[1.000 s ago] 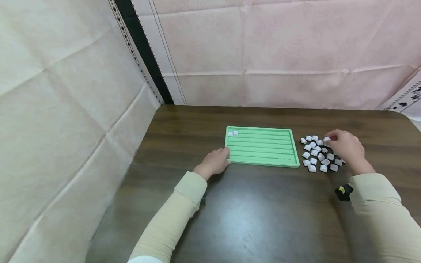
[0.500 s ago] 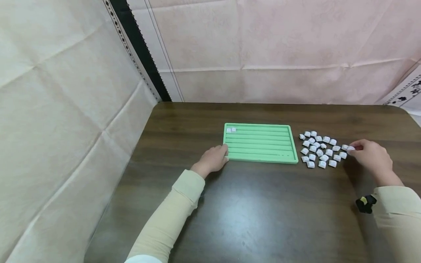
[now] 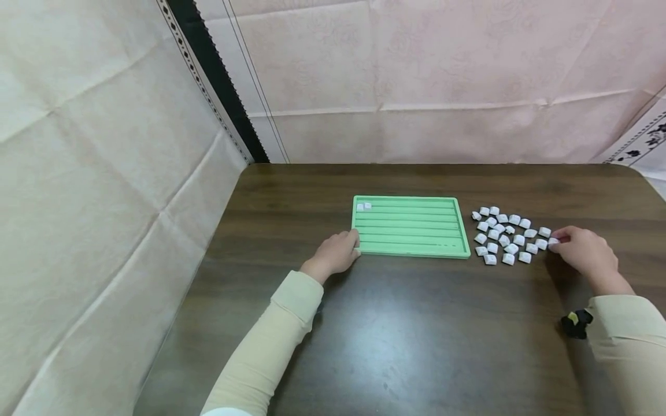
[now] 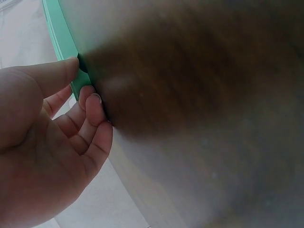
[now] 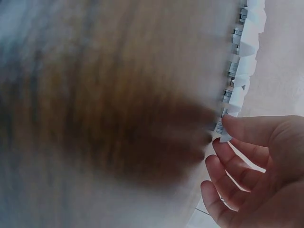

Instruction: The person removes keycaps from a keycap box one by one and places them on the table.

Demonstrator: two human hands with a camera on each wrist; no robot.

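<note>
A shallow green ridged tray (image 3: pixel 411 228) lies on the table, with two small white blocks (image 3: pixel 367 205) side by side in its far left corner. My left hand (image 3: pixel 335 254) grips the tray's near left edge; in the left wrist view the thumb is on the green rim (image 4: pixel 64 40) and the other fingers curl against it. To the right of the tray, several small white blocks (image 3: pixel 503 241) lie loose in a cluster. At that cluster's right edge my right hand (image 3: pixel 588 254) pinches one white block (image 5: pixel 222 129) between thumb and index finger, close to the tabletop.
The brown wooden table (image 3: pixel 385 341) has its far edge against a pale hanging cloth (image 3: pixel 468 75). Another pale cloth (image 3: pixel 99 202) hangs along the left side. A black-and-yellow device (image 3: pixel 576 323) is on the right wrist.
My right hand has moved right and nearer, from the back of the block cluster to its right edge, shifting slightly toward me over the last half second. The left hand stays on the tray.
</note>
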